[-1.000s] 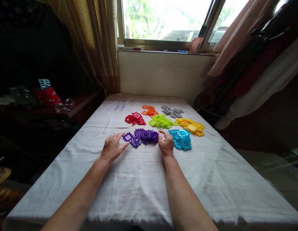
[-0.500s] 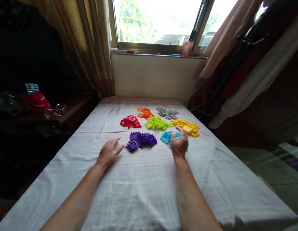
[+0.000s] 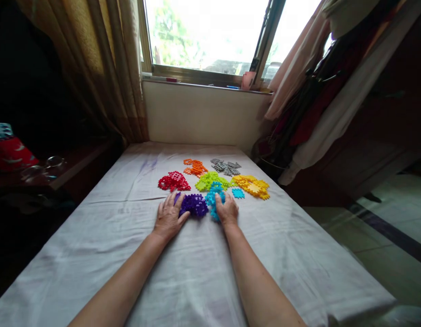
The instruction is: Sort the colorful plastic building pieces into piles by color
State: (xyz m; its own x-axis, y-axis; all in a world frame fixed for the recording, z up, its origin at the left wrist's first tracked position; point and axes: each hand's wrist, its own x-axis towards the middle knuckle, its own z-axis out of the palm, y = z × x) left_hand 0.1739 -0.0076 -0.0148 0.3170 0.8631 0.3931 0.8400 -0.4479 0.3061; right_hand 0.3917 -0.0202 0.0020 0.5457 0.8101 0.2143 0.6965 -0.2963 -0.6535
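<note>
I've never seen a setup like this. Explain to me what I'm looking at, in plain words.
There is no machine here: the arms belong to a person working bare-handed. The view comes from a camera worn on that person's head, facing forward and down, so the arms enter from the bottom.

On a pale cloth lie notched plastic pieces, mostly grouped by colour: red pile, orange pile, grey pile, lime pile and yellow pile.

The left hand, fingers spread, is at the purple pile. The right hand is on the blue pile; whether it grips any piece is unclear. One blue square lies apart, beyond that hand.
</note>
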